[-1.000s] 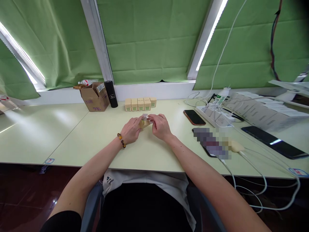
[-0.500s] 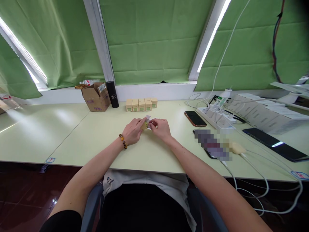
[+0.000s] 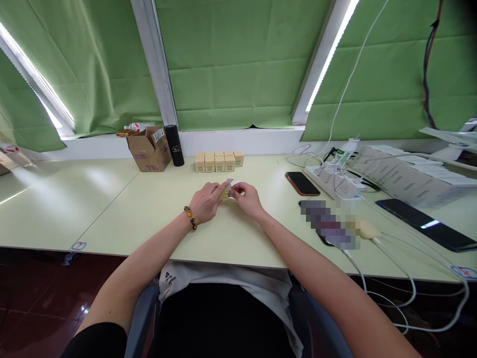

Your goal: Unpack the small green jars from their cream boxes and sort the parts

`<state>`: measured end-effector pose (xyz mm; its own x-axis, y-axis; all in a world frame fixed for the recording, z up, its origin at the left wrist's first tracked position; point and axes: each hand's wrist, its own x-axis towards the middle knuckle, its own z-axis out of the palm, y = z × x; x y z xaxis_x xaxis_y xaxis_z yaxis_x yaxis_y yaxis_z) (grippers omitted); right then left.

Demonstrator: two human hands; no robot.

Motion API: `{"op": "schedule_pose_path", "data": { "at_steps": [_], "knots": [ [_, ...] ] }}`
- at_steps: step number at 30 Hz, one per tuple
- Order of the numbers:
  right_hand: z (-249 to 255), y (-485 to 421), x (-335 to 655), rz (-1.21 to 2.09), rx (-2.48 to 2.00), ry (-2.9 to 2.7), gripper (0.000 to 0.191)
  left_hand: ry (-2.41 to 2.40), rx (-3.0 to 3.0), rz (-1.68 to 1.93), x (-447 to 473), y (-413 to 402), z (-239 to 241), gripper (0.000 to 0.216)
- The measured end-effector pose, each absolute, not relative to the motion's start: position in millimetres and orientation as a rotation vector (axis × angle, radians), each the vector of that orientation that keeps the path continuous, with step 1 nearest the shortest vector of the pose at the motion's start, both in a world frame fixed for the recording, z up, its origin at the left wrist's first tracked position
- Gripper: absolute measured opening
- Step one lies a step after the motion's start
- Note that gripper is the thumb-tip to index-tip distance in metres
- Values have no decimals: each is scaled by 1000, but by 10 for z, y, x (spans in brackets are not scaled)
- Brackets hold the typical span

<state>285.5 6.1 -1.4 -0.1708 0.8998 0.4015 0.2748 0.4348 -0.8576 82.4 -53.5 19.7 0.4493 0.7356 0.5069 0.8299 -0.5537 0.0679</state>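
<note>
Over the middle of the table, my left hand is closed around a small tan cardboard box, its fingers hiding much of it. A pale flap sticks up at the box's far end, so that end is open. My right hand pinches with thumb and fingertips at the box's right side, touching its open end. Whether a flap or something smaller is between those fingertips is too small to tell. Beyond both hands, several small tan boxes with green labels stand close together in a group.
Back left are an open carton and a black cylinder. To the right lie a phone, a loaded power strip, a blurred-out phone, and another dark phone. White boxes line the back right. Cables hang over the front edge.
Both hands stay in nearly the same place. The left fingers have shifted slightly over the small box, and the right fingertips have moved a little at its open end.
</note>
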Motion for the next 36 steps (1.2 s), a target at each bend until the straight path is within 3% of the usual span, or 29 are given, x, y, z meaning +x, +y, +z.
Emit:
{"op": "schedule_pose_path", "data": {
  "at_steps": [10,17,28,36],
  "knots": [
    [45,91,2849,1103,-961,-1313,37,-1441,-2448,-770,769,-487,175,78],
    [154,133,2933,1263,-936,-1074,23,-1497,-2409,-845,740,-464,164,75],
    [134,409,3177,889,-1111,-1231,32,-1688,-2316,-1426,501,-185,64,75],
    [14,467,3284,637,-1292,-1503,8,-1717,-2522,-2057,549,-173,102,75]
  ]
}}
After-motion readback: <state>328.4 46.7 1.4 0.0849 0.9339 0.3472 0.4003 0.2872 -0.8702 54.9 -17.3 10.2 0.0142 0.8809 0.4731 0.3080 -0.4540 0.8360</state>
